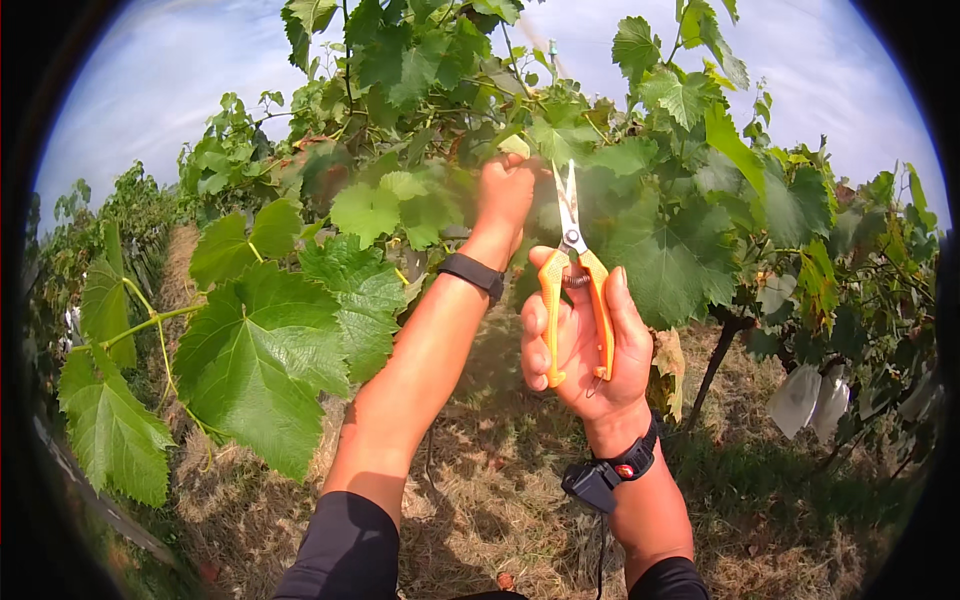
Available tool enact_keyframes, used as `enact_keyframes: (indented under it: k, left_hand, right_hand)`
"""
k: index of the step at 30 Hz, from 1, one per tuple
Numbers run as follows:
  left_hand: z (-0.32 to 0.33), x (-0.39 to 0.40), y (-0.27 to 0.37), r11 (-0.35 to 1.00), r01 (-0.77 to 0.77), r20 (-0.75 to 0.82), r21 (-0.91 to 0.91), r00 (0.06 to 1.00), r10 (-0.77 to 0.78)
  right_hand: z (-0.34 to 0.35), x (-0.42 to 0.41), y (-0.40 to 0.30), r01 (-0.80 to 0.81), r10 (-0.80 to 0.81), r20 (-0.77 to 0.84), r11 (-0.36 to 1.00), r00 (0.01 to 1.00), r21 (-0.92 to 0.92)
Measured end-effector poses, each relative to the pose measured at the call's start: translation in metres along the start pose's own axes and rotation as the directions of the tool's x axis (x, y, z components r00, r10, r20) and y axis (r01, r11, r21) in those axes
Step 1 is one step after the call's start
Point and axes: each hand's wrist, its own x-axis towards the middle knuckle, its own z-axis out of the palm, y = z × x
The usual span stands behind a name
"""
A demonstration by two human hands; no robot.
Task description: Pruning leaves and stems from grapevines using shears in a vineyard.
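Observation:
My right hand [589,337] holds orange-handled pruning snips [570,232], palm turned up. Their slim metal blades point upward and stand slightly apart, beside grapevine leaves. Up and to the left of the snips, my left hand [506,187] is raised into the vine foliage with its fingers curled. A pale green leaf [514,145] shows right at its fingertips; whether the fingers grip it or a shoot behind it, I cannot tell. A black band [474,274] sits on my left wrist, and a black strap with a small device [592,484] is on my right wrist.
Large grape leaves [259,352] on a shoot hang at the near left. Dense vine foliage [667,247] spreads ahead and to the right, above a dark trunk [712,367]. Whitish bags [796,399] hang low at the right. Dry grass [465,517] covers the ground.

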Motion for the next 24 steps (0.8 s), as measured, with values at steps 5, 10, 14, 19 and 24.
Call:
enact_keyframes:
  k: [5, 10, 14, 19, 24]
  left_hand:
    - [0.000, -0.002, 0.006, 0.993, 0.071, 0.002, 0.091, 0.997, -0.072]
    - [-0.004, -0.017, 0.003, 0.999, 0.010, 0.111, 0.053, 0.994, -0.016]
    - [-0.001, -0.022, -0.004, 0.995, -0.093, 0.089, 0.022, 0.992, 0.091]
    - [0.012, -0.043, -0.007, 0.938, -0.303, 0.075, 0.170, 0.953, 0.294]
    - [0.000, -0.052, -0.009, 0.771, -0.473, 0.150, 0.426, 0.878, 0.455]
  right_hand:
    - [-0.011, 0.006, -0.013, -0.056, 0.056, -0.004, 0.996, 0.998, -0.065]
    - [0.004, -0.004, -0.022, -0.033, 0.034, -0.001, 0.964, 0.999, -0.263]
    - [0.003, -0.007, -0.031, -0.047, 0.006, -0.127, 0.946, 0.992, -0.322]
    - [0.004, -0.013, -0.037, -0.107, 0.045, -0.170, 0.919, 0.984, -0.378]
    - [0.019, -0.013, -0.030, -0.091, -0.001, -0.230, 0.917, 0.973, -0.389]
